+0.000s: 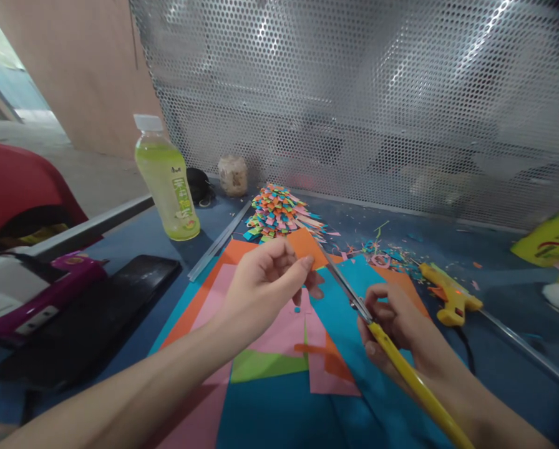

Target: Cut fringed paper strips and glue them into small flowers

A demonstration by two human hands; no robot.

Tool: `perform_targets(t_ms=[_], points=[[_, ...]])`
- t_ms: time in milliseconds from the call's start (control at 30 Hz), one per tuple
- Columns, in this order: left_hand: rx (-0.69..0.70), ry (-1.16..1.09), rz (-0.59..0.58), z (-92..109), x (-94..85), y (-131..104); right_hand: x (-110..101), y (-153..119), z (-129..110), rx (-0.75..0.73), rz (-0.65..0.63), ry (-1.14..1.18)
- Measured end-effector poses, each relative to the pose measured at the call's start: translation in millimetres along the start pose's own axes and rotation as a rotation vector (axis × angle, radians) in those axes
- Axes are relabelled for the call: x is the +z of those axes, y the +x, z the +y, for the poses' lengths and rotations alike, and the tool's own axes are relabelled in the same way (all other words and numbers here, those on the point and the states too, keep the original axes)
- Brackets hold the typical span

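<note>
My left hand [272,271] pinches a small orange piece of paper [302,242] between thumb and fingers, above the sheets. In my right hand [394,318] is a pair of scissors [377,333] with long yellow handles, its metal blades pointing up and left. The blades lie against the right edge of the orange piece; whether they are parted I cannot tell. Under both hands lie overlapping sheets of coloured paper [261,405] in blue, pink, orange and green. Just beyond them is a heap of small fringed paper strips [279,209] in mixed colours.
Paper scraps [387,252] lie at the right, near a yellow glue gun [450,296]. A drink bottle [167,181] stands at left, by clear sticks [218,240] and a black phone-like slab [92,318]. A perforated metal panel [354,93] rises behind the blue table [508,274].
</note>
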State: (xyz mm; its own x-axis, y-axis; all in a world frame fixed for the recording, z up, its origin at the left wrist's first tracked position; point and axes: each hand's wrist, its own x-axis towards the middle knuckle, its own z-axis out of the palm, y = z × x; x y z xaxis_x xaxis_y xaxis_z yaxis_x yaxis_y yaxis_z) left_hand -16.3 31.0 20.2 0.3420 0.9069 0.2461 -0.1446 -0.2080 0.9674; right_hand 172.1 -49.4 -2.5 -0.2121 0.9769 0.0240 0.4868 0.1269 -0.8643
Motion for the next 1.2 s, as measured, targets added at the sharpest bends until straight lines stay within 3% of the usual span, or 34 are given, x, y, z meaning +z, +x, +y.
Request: perform_targets(t_ms=[633,867,1200], points=[[0.024,0.041,-0.02,-2.1,-0.8,0.4,-2.5,0.2,1.6,0.012,-0.001,0.019],[0.029,0.045,-0.01,-0.6,-0.2,0.4,-1.5,0.3,0.3,0.086,0.004,0.064],[0.005,0.006,-0.084,-2.8,-0.3,1.2,-2.6,1.0,1.5,0.016,0.003,-0.03]])
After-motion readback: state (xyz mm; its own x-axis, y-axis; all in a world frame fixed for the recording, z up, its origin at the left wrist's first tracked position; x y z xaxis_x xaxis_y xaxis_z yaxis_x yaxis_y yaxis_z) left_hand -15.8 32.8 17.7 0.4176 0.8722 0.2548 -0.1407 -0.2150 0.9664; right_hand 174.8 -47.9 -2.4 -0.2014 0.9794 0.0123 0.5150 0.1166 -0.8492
